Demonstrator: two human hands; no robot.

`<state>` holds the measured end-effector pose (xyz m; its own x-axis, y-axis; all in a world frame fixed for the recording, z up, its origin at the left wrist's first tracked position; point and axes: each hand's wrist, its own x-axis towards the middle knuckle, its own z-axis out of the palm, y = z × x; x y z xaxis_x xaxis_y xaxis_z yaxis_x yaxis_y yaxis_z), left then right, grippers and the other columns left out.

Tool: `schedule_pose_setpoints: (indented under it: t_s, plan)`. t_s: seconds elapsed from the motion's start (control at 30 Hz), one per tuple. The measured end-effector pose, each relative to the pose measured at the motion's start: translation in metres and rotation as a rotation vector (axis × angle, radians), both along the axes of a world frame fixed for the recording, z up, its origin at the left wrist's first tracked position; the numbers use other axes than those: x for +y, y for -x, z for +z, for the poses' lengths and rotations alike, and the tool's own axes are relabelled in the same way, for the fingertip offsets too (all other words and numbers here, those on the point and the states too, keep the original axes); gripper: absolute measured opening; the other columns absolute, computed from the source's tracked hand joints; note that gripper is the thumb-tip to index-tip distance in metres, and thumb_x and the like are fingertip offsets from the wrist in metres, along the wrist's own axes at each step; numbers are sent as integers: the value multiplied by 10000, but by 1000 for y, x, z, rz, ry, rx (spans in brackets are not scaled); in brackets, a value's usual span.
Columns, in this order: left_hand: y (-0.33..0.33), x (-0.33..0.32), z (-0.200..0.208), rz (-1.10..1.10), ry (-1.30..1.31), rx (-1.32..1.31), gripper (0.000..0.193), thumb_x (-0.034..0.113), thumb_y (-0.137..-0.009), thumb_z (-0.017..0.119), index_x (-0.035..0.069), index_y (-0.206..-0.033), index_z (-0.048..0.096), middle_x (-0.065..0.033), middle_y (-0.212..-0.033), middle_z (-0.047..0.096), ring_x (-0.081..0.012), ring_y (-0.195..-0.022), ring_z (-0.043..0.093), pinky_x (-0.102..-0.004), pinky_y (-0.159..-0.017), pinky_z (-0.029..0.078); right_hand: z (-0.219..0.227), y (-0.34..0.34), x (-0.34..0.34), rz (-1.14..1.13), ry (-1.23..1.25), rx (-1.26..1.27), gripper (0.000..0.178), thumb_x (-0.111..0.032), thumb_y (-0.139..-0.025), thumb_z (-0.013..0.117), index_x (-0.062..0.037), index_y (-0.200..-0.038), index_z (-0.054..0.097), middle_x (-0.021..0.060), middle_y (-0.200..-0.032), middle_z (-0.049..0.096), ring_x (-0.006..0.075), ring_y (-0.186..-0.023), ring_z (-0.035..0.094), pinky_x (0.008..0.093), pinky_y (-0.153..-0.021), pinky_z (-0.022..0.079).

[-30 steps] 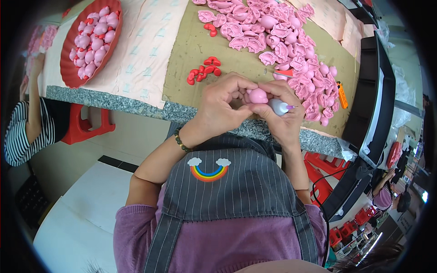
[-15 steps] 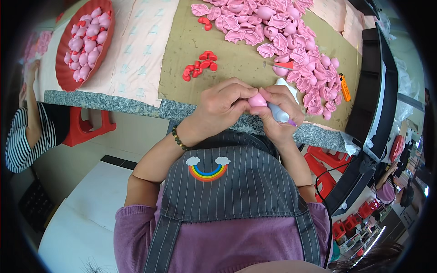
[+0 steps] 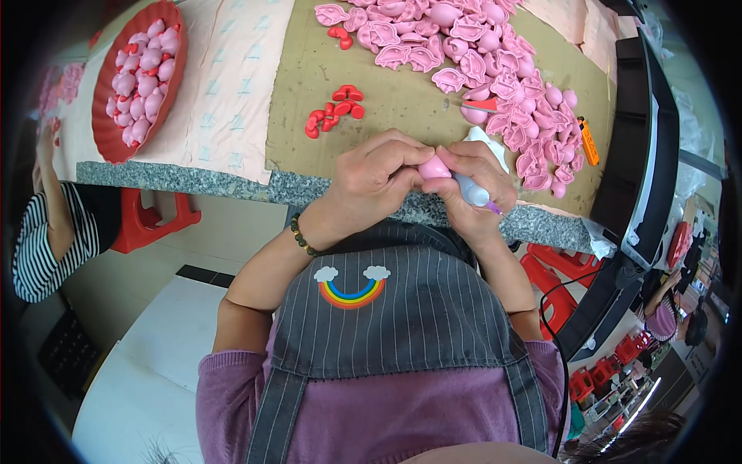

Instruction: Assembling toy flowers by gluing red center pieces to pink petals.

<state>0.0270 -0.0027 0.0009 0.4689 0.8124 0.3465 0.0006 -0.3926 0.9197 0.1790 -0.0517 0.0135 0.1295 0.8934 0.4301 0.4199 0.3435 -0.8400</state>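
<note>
Between my two hands, just above the table's front edge, is a rounded glossy pink plastic piece. My left hand pinches it from the left with thumb and fingertips. From the other side, the thumb and forefinger of my right hand press on it. That same right hand also keeps a small pale squeeze bottle with a purple tip against its palm. Small red curved pieces lie beyond my left hand. A big heap of pink shell-like parts spreads beyond my right hand.
A red scalloped dish of assembled pink pieces stands far left. White tissue, a red-and-grey tool and an orange cutter lie on the right. A black frame bounds that side. Someone in a striped sleeve sits at left.
The view has shifted slightly. My hands keep nearly the same grip on the pink piece, and the bottle has tilted a little in my right hand.
</note>
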Motion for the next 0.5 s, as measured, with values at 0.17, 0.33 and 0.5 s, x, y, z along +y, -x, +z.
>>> schedule_pose_setpoints:
  t_s: [0.17,0.33,0.5]
  plan:
    - [-1,1,-2,27,-9,-3,221,-98,-674,661,-20,-876,621,-117,-866,630,-156,-751,617,-235,-637,495,-2,0,2,18,-17,35,338,-187,-638,787,19,-864,644,111,-773,610,164,-656,563,259,-566,437]
    - [-2,5,-3,68,-25,-92,235,-101,-660,659,-2,-869,621,-93,-808,630,-159,-704,629,-249,-565,509,-5,5,-2,-5,67,133,292,-105,-622,789,-19,-742,537,91,-743,570,182,-623,562,269,-538,434]
    - [11,9,5,-130,379,-191,273,-110,-688,647,-25,-948,646,-99,-855,625,-130,-749,598,-216,-616,484,3,-9,8,149,1,-183,321,-167,-622,777,-22,-696,500,93,-701,530,221,-561,535,290,-468,402]
